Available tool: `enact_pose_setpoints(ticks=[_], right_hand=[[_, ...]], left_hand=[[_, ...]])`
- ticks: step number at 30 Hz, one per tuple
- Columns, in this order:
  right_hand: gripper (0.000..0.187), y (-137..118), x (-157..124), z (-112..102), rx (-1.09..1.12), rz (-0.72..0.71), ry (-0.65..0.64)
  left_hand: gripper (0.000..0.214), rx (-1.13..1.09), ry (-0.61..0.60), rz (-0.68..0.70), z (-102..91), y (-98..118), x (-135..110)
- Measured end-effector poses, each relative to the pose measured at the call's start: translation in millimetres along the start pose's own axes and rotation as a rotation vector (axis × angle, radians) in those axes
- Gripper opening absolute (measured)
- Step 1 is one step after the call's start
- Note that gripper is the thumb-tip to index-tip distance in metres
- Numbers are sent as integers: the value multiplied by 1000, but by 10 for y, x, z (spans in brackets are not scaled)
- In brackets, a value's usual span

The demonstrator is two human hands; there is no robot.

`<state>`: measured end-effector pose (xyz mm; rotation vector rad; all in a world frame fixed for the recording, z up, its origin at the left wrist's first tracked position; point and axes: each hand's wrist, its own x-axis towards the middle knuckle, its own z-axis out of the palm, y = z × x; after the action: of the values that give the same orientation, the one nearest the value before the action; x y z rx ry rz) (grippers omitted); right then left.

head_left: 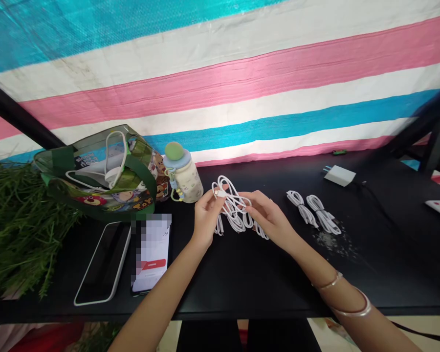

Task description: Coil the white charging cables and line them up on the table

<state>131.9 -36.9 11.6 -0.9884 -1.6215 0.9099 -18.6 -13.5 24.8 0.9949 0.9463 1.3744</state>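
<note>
Two bare hands share one white USB cable (221,193), held in loose loops above the middle of the black table (264,288). The left hand (204,217) pinches it near its connector between thumb and fingers; the right hand (270,216) is closed on the loops at the other side, with two bracelets (352,307) around that forearm. Several more white cable bundles (236,223) lie directly below and behind the fingers, partly hidden by them, so their exact count cannot be told. Just beyond the left hand, a cream tumbler (189,185) with a green-topped lid crowds that side, and next to it sits a green-handled cartoon tote bag (112,199) with a white cord loop (125,146) rising from its opening. In front of the bag lie a dark-screened, white-rimmed smartphone (104,264) and a lit smartphone (156,266), its display partly blurred; leafy greenery (22,234) fills the far left. To the right, two tied cable bundles (323,215) rest side by side near a pale scatter of specks (335,244), with a white charger plug (339,175) farther back. Behind everything hangs a striped tarpaulin (242,93).
</note>
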Motion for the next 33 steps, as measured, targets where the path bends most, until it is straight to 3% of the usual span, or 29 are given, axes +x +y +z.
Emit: enact_pose_setpoints(ticks=[13, 18, 26, 33], right_hand=[[31, 74, -4, 15, -144, -8, -95], [25, 23, 1, 27, -177, -33, -65], [31, 67, -10, 62, 61, 97, -74], [30, 57, -19, 63, 127, 188, -67]], left_hand=[[28, 32, -95, 8, 23, 39, -32], [26, 54, -96, 36, 25, 35, -31], [27, 70, -117, 27, 4, -26, -23], [32, 102, -160, 33, 5, -28, -40]])
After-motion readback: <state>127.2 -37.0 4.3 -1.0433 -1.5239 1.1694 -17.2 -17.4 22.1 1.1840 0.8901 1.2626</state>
